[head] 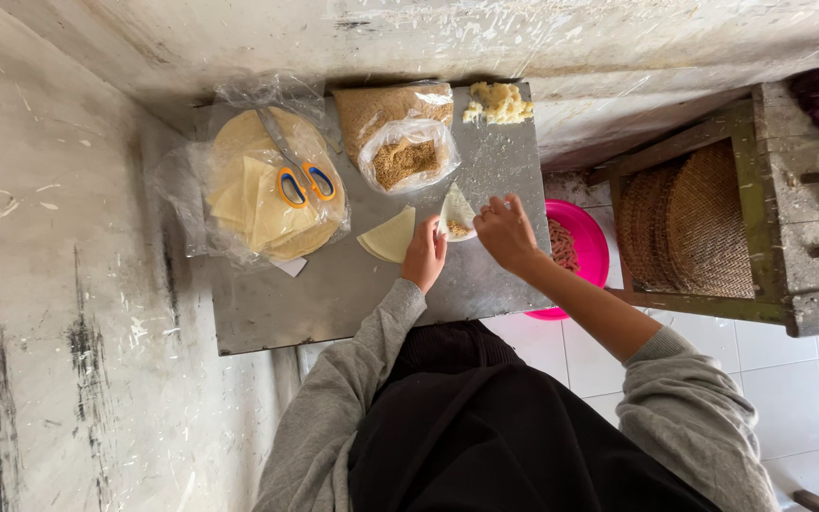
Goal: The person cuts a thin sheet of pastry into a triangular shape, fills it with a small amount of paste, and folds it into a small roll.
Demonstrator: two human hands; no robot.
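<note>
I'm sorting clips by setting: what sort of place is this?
Probably a home kitchen corner for pastry filling: a metal table against bare walls, stacked dough sheets, a bag of crumbs and a tiled floor.

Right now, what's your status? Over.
Left hand steadies folded dough wedge. Right hand pinching its edge; filling inside. Cut dough piece beside, nothing blocking.

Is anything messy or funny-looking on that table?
A bit. The scissors lie right on the stack of round dough sheets in its open plastic bag, and a pale crumbly clump sits loose on the bare metal table at its far corner. Nothing looks broken.
</note>
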